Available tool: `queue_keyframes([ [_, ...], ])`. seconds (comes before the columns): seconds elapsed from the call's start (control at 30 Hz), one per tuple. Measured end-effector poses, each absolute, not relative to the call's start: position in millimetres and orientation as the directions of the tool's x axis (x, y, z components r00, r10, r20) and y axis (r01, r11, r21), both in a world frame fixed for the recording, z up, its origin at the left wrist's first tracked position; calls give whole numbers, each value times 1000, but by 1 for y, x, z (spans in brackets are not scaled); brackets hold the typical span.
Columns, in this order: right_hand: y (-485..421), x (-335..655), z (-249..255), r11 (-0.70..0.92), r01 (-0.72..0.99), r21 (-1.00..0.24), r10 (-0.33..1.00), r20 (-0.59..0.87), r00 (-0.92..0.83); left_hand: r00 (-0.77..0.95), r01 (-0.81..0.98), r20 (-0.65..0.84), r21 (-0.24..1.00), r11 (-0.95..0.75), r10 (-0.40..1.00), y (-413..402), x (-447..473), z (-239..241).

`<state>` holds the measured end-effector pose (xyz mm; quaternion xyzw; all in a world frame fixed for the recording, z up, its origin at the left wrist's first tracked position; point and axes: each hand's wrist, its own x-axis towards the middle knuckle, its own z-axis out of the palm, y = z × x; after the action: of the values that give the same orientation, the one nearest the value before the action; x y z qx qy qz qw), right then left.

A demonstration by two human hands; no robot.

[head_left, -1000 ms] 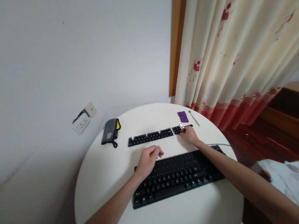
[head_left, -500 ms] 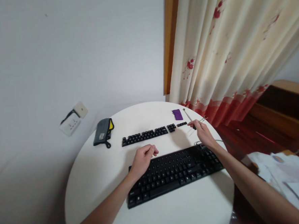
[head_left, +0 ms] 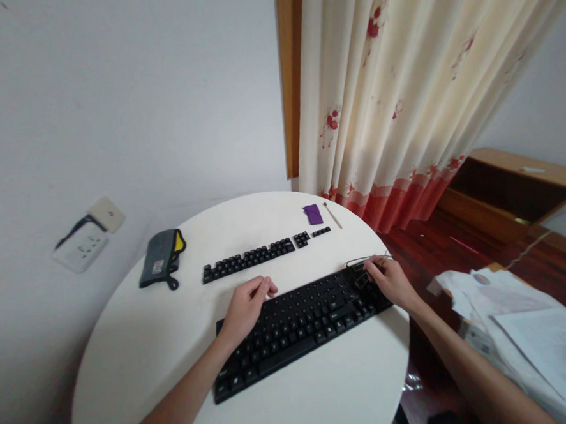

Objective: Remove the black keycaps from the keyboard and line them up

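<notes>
A black keyboard [head_left: 291, 339] lies at a slant on the round white table, with bare spots in its upper rows. My right hand [head_left: 387, 279] is closed on a thin wire keycap puller [head_left: 362, 279], whose wire end is over the keyboard's right part. My left hand [head_left: 248, 304] is at the keyboard's upper left edge, fingers curled and thumb pressed to them; whether anything is inside is hidden. Behind the keyboard, removed keycaps [head_left: 250, 260] stand in rows, with smaller groups of keycaps [head_left: 302, 239] to their right.
A purple cloth [head_left: 312, 214] and a thin brush [head_left: 332, 215] lie at the table's back right. A grey pouch [head_left: 158, 258] with a yellow inside is at left. The wall with a socket [head_left: 81, 247] and a curtain [head_left: 377, 104] border the table [head_left: 130, 375]. Papers [head_left: 534, 324] are piled at right.
My right hand has moved from beside the brush back toward me, bringing the keycap puller over the keyboard's right part. My left hand stays at the keyboard. The view has turned right.
</notes>
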<state>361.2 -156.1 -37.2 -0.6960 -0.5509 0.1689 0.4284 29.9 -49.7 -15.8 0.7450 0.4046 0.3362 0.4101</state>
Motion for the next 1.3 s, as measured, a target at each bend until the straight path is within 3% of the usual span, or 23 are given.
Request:
queue_keyframes([
  [0.17,-159,351,-38,-45,669,-742,925,222,308,452,337,159,880,-334,878,-50,31,-19],
  [0.37,-166,329,-31,-17,865,-502,943,279,180,505,358,129,868,-344,853,-50,32,-25],
  [0.43,-166,327,-31,-49,874,-483,937,280,207,528,359,127,863,-356,840,-51,32,-26],
  [0.6,-158,342,-41,-151,622,-768,907,143,397,561,353,123,859,-371,818,-53,35,-23],
  [0.7,-154,351,-43,-167,474,-865,884,81,460,568,353,119,858,-372,814,-54,35,-22],
  [0.9,-152,328,-14,12,385,-923,906,173,387,580,310,170,858,-409,797,-55,35,-20],
  [1.1,-131,257,9,179,304,-936,945,250,212,583,126,123,963,-240,803,-61,33,-15],
  [1.3,-105,204,12,313,299,-902,934,349,75,523,4,114,991,-136,845,-58,29,-11],
])
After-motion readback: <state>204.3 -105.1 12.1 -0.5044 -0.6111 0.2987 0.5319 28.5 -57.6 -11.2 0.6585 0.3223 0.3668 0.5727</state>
